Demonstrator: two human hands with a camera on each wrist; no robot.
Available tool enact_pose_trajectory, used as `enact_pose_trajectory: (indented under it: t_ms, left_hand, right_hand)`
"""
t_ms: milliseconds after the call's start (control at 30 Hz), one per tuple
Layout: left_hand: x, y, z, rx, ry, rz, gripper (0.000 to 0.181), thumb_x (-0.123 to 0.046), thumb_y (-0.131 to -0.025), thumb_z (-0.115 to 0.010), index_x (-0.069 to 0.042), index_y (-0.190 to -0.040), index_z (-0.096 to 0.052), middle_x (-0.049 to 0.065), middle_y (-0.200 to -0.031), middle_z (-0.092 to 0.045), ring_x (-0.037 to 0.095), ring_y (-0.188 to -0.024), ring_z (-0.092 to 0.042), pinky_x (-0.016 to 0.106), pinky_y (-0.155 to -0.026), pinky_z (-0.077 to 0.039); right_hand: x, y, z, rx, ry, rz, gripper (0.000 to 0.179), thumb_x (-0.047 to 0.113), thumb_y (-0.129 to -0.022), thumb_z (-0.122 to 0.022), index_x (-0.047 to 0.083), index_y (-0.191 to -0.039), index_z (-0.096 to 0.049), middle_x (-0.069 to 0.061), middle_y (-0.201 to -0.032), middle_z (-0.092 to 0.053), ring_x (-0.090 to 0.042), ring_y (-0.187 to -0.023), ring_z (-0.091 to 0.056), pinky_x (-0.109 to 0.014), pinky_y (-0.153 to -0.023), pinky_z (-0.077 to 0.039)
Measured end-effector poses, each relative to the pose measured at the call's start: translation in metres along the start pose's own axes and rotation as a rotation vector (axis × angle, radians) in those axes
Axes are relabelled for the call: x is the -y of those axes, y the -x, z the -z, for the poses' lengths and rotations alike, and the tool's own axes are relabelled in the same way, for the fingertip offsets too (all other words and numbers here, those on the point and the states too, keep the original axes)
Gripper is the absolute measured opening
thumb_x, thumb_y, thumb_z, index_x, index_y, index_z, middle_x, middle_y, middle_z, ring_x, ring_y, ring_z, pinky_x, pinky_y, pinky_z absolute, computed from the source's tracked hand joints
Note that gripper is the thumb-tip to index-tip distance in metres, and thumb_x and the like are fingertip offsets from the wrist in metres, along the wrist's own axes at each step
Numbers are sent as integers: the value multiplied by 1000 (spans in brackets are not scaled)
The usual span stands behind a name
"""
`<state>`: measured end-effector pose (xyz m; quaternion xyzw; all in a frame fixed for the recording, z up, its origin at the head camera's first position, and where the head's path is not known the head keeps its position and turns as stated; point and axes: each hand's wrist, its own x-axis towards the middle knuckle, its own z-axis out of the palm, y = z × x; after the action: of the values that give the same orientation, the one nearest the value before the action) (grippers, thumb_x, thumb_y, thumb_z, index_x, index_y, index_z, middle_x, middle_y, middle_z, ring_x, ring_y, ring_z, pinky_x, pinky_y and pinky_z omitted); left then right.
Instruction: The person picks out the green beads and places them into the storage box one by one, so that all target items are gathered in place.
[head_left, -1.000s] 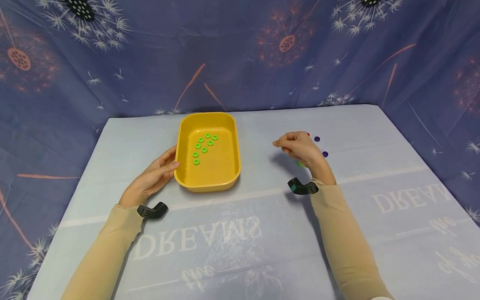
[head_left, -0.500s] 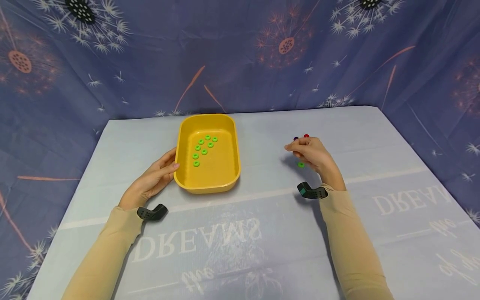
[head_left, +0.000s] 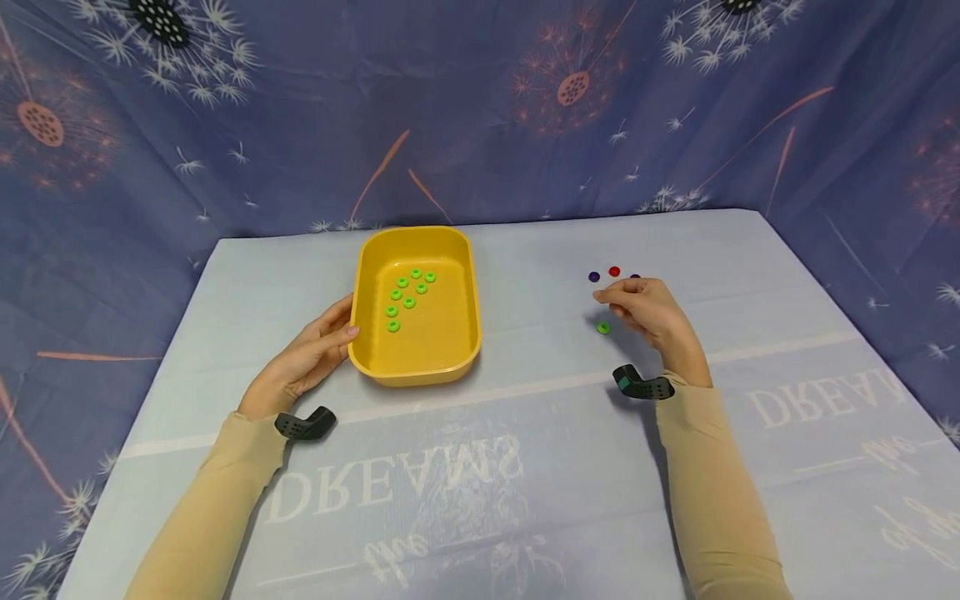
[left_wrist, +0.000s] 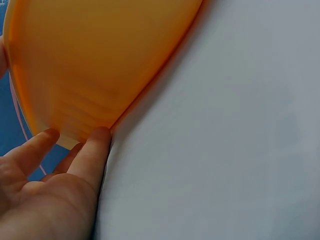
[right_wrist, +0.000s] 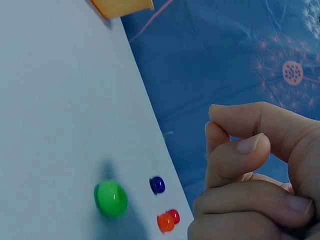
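Note:
My left hand holds the yellow tray at its left side, thumb at the rim and fingers along the outer wall. Several green beads lie loose in the tray, mostly in its left half. Above the table's right part, my right hand has thumb and index finger brought together, the other fingers curled; nothing shows between the tips in the right wrist view. Beneath it a green bead lies on the table. Just beyond the fingertips are a dark purple bead and a red bead.
Another purple bead peeks out from behind the right hand. In the right wrist view an orange-red bead sits against a red one. The pale printed cloth covers the table, and a blue floral curtain hangs behind its far edge.
My right hand has moved to the right and slightly nearer, uncovering the green, red and purple beads. The left hand, tray and beads inside it stay put.

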<state>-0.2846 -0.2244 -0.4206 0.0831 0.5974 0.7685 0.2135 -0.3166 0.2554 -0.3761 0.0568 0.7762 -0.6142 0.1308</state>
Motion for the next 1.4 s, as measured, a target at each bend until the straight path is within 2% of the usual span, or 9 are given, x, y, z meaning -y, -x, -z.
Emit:
enact_pose_trajectory:
  t_ms: [133,233,367,533,800,933,1100,1333,1400]
  left_hand:
    - [3,-3,-2,10,-6,-4,74,-5,-102,-50,-5,-159,-2,20,-164,-2,17,-133,-38,20,-103,-46]
    - [5,-3,-3,9,-15,-11,73,-6,-102,-50,-4,-159,-3,22,-164,-2,14,-130,-41,19,-103,-46]
    - [8,-2,-2,3,-7,-27,72,-6,-103,-50,-4,-159,-4,23,-163,-2,11,-128,-45,19,-103,-46]
    - [10,1,-1,10,20,-43,73,-5,-102,-50,-3,-158,-3,23,-163,0,8,-127,-47,18,-103,-46]
    - [11,3,1,28,-6,-74,72,-6,-103,-49,0,-158,-2,26,-162,2,7,-128,-46,17,-103,-45]
    - [10,3,3,35,-10,-93,71,-6,-103,-49,0,-157,-3,24,-161,-3,7,-127,-47,17,-103,-46]
    - [10,-2,3,55,-5,-104,71,-7,-103,-49,0,-158,-5,14,-154,-22,9,-126,-49,19,-102,-47]
    - [5,-7,0,62,11,-86,71,-3,-102,-47,-1,-158,-2,26,-161,2,9,-125,-50,20,-101,-48]
    - [6,-7,0,58,9,-89,71,-2,-102,-47,-1,-158,-2,26,-161,2,9,-125,-50,20,-101,-48]
  right_hand:
    - [-4,4,9,-20,-34,-23,21,21,-90,-74,13,-73,-64,8,-55,-47,-5,-41,-25,-29,-46,-12]
    - [-4,6,16,-57,21,-62,20,27,-89,-75,13,-79,-66,8,-55,-48,-6,-40,-24,-28,-43,-13]
    - [-4,7,25,-101,107,-97,24,33,-88,-75,11,-83,-65,9,-54,-48,-7,-40,-24,-26,-39,-17]
    - [-7,7,37,-119,96,-109,20,29,-89,-74,11,-88,-66,9,-56,-49,-7,-41,-26,-24,-41,-21]
    - [-20,6,53,-180,98,-164,16,30,-89,-74,18,-81,-67,10,-55,-52,-6,-42,-30,-22,-44,-25]
    - [-24,7,56,-182,139,-182,15,28,-88,-76,17,-81,-68,9,-58,-54,-7,-44,-33,-22,-46,-29]
    - [-30,9,68,-177,271,-221,21,31,-84,-79,15,-90,-67,11,-68,-53,-9,-63,-45,-24,-56,-38]
    - [-31,15,83,-132,353,-248,43,42,-75,-85,12,-98,-64,9,-80,-52,-12,-70,-44,-26,-57,-35]
    - [-32,14,83,-115,366,-263,47,43,-73,-87,11,-99,-64,7,-85,-51,-14,-76,-44,-27,-61,-36]
